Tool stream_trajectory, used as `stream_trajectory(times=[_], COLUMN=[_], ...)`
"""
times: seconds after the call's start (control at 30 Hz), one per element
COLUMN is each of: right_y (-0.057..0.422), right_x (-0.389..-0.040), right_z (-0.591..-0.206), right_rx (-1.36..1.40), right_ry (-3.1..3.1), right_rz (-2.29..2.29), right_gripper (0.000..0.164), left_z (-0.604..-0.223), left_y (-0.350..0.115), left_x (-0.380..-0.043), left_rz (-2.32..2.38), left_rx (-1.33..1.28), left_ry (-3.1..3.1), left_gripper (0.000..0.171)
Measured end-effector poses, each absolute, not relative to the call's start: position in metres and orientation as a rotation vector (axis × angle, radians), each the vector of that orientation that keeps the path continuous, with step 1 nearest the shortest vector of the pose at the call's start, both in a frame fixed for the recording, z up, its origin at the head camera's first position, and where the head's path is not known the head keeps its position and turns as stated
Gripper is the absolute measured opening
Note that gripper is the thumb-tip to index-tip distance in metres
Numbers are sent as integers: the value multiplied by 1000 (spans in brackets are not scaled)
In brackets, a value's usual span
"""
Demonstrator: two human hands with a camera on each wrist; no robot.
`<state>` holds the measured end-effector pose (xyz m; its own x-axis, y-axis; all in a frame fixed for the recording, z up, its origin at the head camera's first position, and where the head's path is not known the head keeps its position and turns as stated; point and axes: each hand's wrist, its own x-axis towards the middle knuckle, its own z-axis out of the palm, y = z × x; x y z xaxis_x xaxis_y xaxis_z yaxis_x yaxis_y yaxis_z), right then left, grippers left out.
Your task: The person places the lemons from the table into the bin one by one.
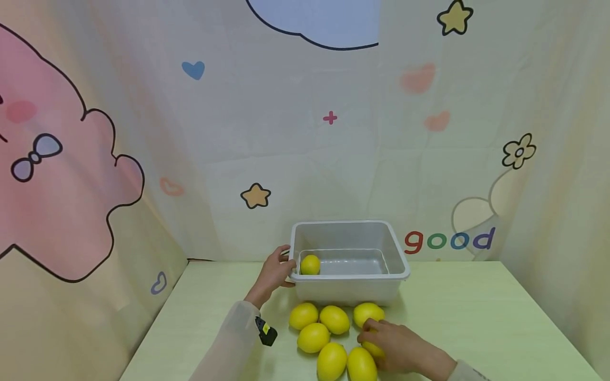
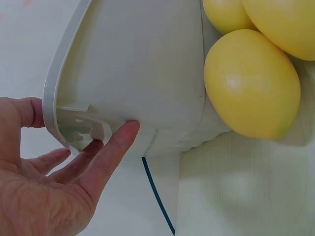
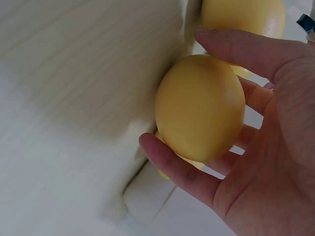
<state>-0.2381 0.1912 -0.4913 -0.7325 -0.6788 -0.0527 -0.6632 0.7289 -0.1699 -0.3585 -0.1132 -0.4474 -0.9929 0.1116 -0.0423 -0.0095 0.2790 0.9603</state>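
A pale grey plastic bin (image 1: 350,290) stands at the back of the table with one lemon (image 1: 310,264) inside, near its left wall. My left hand (image 1: 275,272) grips the bin's left rim; in the left wrist view the thumb is at the rim and the fingers (image 2: 115,150) reach below it to the outer wall. Around a lemon (image 3: 199,108) on the table, my right hand (image 1: 400,346) curls its thumb and fingers, largely covering it in the head view. Just behind that hand lies another lemon (image 1: 366,313).
More lemons (image 1: 313,338) are clustered on the pale table (image 1: 457,312) in front of the bin, several of them touching. A printed curtain (image 1: 310,159) hangs right behind the bin and along both sides. A small black device (image 1: 266,332) sits on the left sleeve.
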Motion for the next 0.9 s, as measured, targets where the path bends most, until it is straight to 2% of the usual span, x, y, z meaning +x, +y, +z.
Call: stream_trajectory(times=[0.2,0.9], right_y=[193,198], right_x=[-237,-242], right_z=[-496,-504], right_rx=[-1074,-1048], right_ry=[2808,2794], right_rz=[-241,-297], right_gripper=[40,29], left_z=[-449,-449], left_y=[-114,-114], left_x=[-359,-360], left_rz=[1836,1837], left_rx=[118,91], left_ry=[2423,2429], left_gripper=[60,62])
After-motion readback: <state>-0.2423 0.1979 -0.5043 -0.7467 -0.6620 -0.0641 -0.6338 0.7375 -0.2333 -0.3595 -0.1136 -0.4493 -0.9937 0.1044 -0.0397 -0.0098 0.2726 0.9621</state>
